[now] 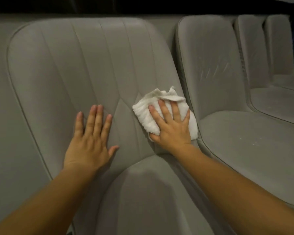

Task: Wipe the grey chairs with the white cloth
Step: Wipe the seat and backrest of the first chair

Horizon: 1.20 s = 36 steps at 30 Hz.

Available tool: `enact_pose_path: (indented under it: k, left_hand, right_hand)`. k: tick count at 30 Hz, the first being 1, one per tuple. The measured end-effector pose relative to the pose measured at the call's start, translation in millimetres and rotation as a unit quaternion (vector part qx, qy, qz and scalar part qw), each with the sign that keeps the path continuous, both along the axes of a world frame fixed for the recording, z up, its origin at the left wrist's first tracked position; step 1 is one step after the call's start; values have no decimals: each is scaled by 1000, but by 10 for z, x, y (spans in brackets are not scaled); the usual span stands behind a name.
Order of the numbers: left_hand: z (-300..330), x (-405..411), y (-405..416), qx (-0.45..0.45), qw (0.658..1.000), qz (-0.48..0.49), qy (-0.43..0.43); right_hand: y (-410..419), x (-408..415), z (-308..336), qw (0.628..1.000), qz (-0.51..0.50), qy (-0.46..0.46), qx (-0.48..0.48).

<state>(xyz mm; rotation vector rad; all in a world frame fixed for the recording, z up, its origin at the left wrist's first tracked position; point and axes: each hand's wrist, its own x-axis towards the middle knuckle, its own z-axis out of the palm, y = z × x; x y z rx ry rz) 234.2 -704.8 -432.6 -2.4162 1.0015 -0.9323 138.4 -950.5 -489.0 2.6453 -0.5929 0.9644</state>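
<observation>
A grey upholstered chair (85, 65) with stitched vertical seams fills the left and middle of the head view. Its seat cushion (148, 192) bulges at the bottom centre. A crumpled white cloth (146, 114) lies on the lower right of the backrest, near the chair's right edge. My right hand (171, 126) presses flat on the cloth with its fingers spread. My left hand (90, 141) rests flat on the bare backrest to the left of the cloth, fingers apart, holding nothing.
A second grey chair (214, 68) stands close on the right, its seat (255, 150) showing pale specks. Two more grey chairs (255, 48) follow in the row at far right. Behind the backrests it is dark.
</observation>
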Motion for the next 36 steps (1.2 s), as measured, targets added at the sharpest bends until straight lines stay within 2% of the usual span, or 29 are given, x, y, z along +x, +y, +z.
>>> enact_pose_path:
  k: [4,10,15,18,21,24,27,30,34,36]
  left_hand:
    - [19,-18,-3,20,999,32,26]
    - [7,-97,111,63,997,21,43]
    - [-48,-125,292,90,995,-22,34]
    - [-63,-54,303,41,992,-113,37]
    - [-107,-11,281,10,987,-156,33]
    - [-118,-13,299,5,989,-146,34]
    - [-91,-34,303,21,991,-126,38]
    - [-84,-105,323,32,996,-78,29]
    - [-94,-241,342,54,998,10,43]
    - [-138,-359,308,42,995,32,81]
  right_hand:
    - [-76,-359,-420,998,19,53,-29]
    - [-24,-663,-772,993,-14,113,6]
    - [-40,-434,-526,997,22,67,-34]
    - [-16,-102,-121,998,25,-8,-59]
    - [-69,221,475,998,24,10,-56]
    - [-3,184,520,999,15,38,-28]
    - [26,-69,74,998,23,56,-9]
    - [60,-434,-366,992,22,122,22]
    - [132,-774,-551,978,16,174,117]
    - [212,-858,-489,964,12,199,175]
